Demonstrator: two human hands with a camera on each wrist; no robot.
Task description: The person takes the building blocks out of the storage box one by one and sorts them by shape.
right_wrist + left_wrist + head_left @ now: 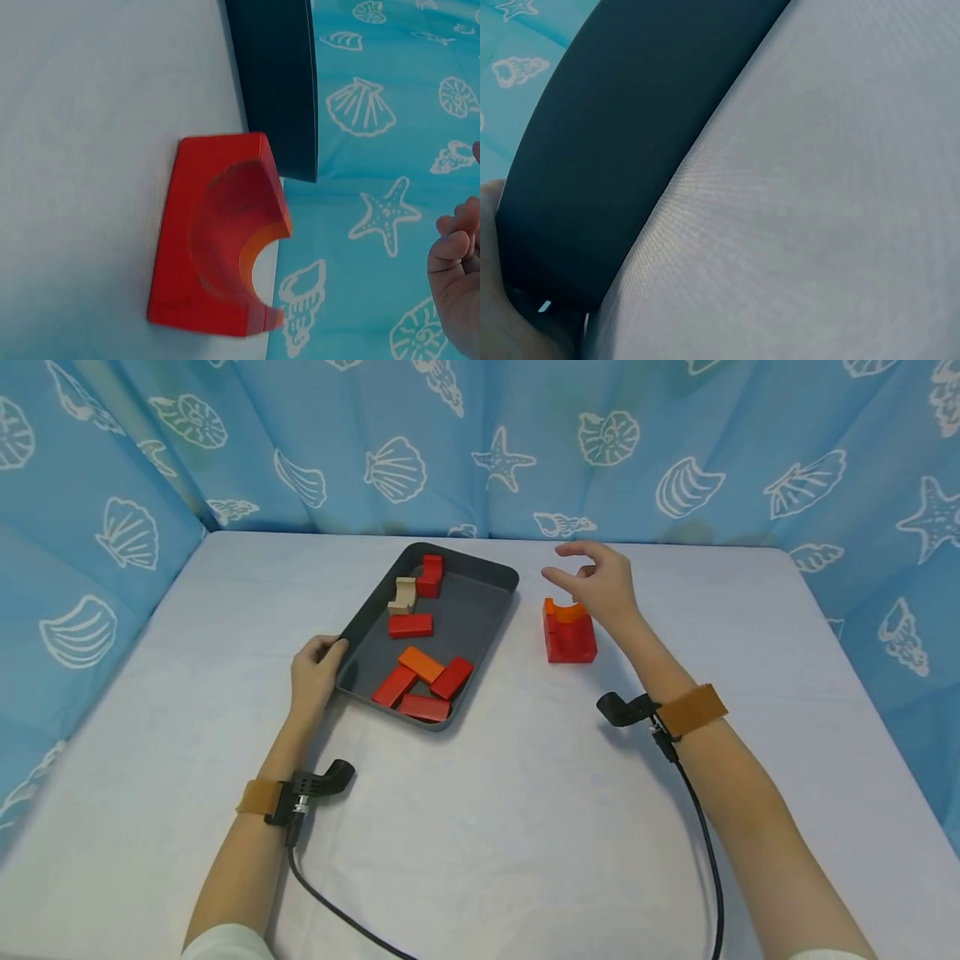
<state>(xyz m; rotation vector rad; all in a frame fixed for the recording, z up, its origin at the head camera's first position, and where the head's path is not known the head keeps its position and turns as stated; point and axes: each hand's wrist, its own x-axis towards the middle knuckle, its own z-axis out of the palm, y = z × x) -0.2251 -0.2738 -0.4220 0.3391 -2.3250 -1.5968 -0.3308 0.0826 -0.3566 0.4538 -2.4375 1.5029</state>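
My left hand [313, 675] grips the left rim of a dark grey tray [476, 610], near its front corner. In the left wrist view the tray's outer wall [622, 142] lies beside part of that hand [510, 322]. My right hand [606, 583] is raised over a group of arch blocks, thumb and fingers curved apart with nothing between them. A red arch block [572, 643] stands in front there, with an orange arch block [567, 612] behind it. In the right wrist view the red block's curved notch [232, 225] shows, apart from the hand [459, 281].
Inside the tray lie red blocks [411, 626], an orange block [421, 665] and a cream notched block [403, 595]. A white cloth [510, 827] covers the table. A blue shell-patterned curtain [450, 443] hangs behind. Cables [708, 843] trail from both wrist cameras.
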